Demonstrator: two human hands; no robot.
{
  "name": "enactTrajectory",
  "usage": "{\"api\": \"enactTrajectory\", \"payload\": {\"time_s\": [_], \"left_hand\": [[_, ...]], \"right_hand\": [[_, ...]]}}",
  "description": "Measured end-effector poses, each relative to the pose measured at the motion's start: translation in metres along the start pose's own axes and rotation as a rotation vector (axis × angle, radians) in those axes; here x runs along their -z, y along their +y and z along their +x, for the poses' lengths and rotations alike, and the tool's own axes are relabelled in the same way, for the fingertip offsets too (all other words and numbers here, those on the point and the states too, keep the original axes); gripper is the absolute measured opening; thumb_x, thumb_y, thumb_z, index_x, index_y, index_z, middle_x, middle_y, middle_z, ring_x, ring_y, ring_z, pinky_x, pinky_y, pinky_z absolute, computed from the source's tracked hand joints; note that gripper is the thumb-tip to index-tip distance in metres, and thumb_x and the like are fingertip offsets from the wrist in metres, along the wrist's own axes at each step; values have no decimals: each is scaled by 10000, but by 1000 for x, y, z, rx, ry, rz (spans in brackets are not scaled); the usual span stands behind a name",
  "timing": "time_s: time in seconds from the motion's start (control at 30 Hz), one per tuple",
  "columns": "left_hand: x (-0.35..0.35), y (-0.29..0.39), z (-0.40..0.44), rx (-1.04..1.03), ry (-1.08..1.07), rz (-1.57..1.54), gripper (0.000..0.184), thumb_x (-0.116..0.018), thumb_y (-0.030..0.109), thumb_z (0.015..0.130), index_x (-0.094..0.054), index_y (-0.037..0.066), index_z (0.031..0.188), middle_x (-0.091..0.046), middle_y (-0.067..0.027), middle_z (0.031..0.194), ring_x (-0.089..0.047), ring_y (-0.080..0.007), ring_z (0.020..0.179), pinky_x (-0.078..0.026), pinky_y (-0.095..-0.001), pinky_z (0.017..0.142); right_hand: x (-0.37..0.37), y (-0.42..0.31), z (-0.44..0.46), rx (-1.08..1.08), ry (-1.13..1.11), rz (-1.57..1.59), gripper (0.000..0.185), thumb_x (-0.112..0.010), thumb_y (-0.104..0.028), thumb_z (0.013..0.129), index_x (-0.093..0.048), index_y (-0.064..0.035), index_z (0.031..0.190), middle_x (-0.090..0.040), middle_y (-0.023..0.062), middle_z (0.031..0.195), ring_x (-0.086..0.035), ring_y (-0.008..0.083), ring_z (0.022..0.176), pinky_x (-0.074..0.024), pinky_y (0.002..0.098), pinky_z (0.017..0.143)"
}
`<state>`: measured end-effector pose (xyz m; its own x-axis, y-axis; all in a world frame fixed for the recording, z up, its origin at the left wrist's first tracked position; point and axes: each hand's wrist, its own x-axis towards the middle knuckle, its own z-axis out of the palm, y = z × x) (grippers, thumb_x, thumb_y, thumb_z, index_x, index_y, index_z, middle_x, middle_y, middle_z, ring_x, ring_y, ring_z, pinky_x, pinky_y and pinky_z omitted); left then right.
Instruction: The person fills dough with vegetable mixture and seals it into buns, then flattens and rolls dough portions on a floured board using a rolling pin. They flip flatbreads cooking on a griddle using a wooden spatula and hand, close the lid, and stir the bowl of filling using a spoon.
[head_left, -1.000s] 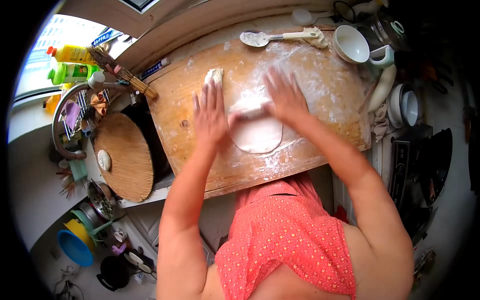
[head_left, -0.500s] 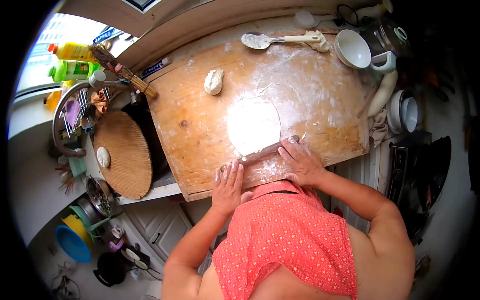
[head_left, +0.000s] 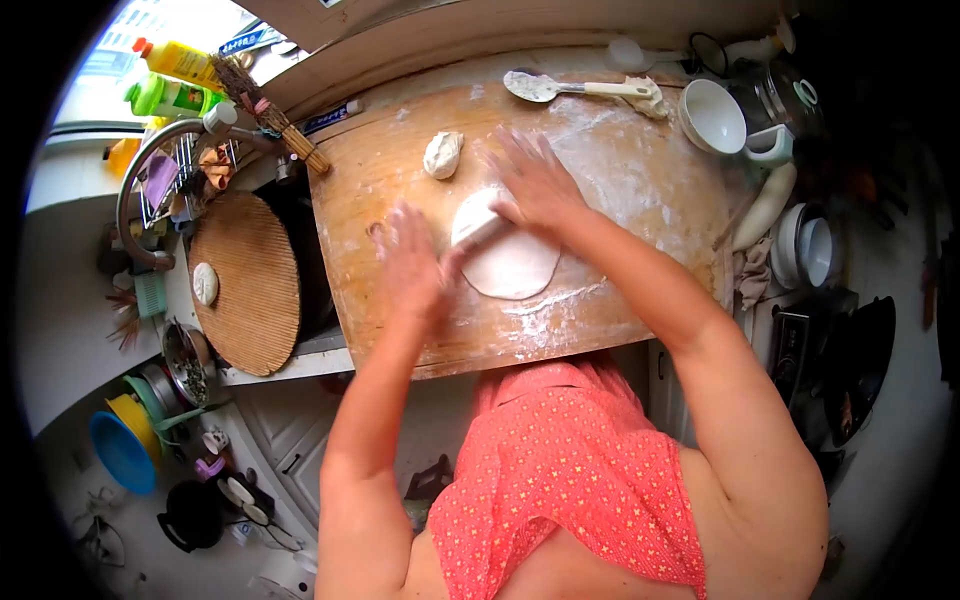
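Flat, round white dough [head_left: 512, 262] lies at the centre of the frame on a floured, light-brown wooden board [head_left: 375, 300], with a short brown wooden rolling pin [head_left: 486, 235] slanting across it. Both hands are open rather than clenched, palms down at the pin's ends. The left hand [head_left: 408, 262], blurred, points its spread fingers up the frame, its forearm rising from below; the right hand [head_left: 537, 185] angles toward the upper left, fingers apart, its forearm slanting in from the lower right. Above them sits a small, pale dough lump [head_left: 443, 155]; a white-handled metal spoon [head_left: 575, 88] holding white flour lies at the upper centre, near a white bowl [head_left: 713, 116].
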<state>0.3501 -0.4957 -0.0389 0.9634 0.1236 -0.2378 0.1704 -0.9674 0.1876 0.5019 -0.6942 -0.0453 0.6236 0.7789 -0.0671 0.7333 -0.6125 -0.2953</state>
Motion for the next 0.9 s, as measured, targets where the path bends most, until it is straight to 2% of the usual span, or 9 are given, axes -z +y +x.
{"api": "enactTrajectory", "payload": {"time_s": [0.13,0.2,0.33,0.47,0.53,0.6,0.63,0.8,0.9], "left_hand": [[-5,33,-87,-248,-185,-137,881,-537,527,871,-194,25,1509,-208,-190,1566,-237,-346,1438,-115,-531,1173],[-27,29,-116,-391,-57,-138,857,-518,534,880,-210,39,1509,-193,-142,1583,-218,-317,1451,-117,-522,1175],[-23,14,-89,-355,-108,-52,826,-506,533,888,-246,48,1504,-191,-113,1589,-204,-296,1459,-109,-509,1178],[-1,2,-8,-175,179,83,693,-546,443,895,-374,53,1441,-304,-142,1536,-237,-285,1444,-115,-496,1186],[-2,-9,10,-233,207,94,613,-578,377,881,-427,52,1378,-377,-147,1467,-300,-300,1397,-167,-499,1167],[-1,-15,8,-284,234,103,534,-610,312,866,-480,51,1314,-451,-152,1397,-363,-314,1351,-219,-502,1147],[2,-17,-2,-286,282,5,473,-640,255,836,-505,56,1243,-488,-145,1315,-413,-322,1276,-271,-501,1097],[-11,-49,-57,-182,450,-185,391,-702,155,775,-532,51,1111,-532,-166,1163,-495,-367,1091,-366,-498,947],[-21,-71,-64,166,292,-265,366,-708,146,781,-527,38,1080,-533,-181,1110,-504,-380,1043,-389,-488,894]], "right_hand": [[4,-8,-118,38,-182,127,782,-619,-357,857,-264,-61,1489,-168,170,1575,-149,365,1455,-82,524,1182],[-10,-13,-166,36,-166,124,803,-634,-411,833,-293,-71,1476,-217,159,1559,-194,353,1443,-110,536,1176],[-10,-14,-148,42,-185,70,823,-637,-409,836,-264,-77,1489,-185,153,1573,-185,348,1448,-110,540,1174],[5,5,-39,-34,-55,-7,690,-511,-400,939,-258,-85,1498,-158,133,1588,-136,320,1465,-39,486,1193],[13,12,-17,-64,51,-53,639,-488,-412,954,-322,-77,1473,-237,160,1557,-207,316,1443,-118,460,1188],[26,12,-8,-79,302,269,525,-525,-339,948,-461,-38,1373,-418,205,1444,-385,344,1343,-274,425,1135],[30,8,-14,-66,449,366,393,-582,-272,920,-584,-15,1217,-576,200,1268,-536,363,1171,-427,403,1002],[13,-15,-39,-229,239,411,325,-635,-240,884,-627,-19,1122,-629,167,1160,-589,345,1065,-476,412,904],[2,-24,-34,-232,231,341,331,-683,-221,845,-633,-32,1113,-626,160,1141,-583,336,1057,-472,404,901]]}}
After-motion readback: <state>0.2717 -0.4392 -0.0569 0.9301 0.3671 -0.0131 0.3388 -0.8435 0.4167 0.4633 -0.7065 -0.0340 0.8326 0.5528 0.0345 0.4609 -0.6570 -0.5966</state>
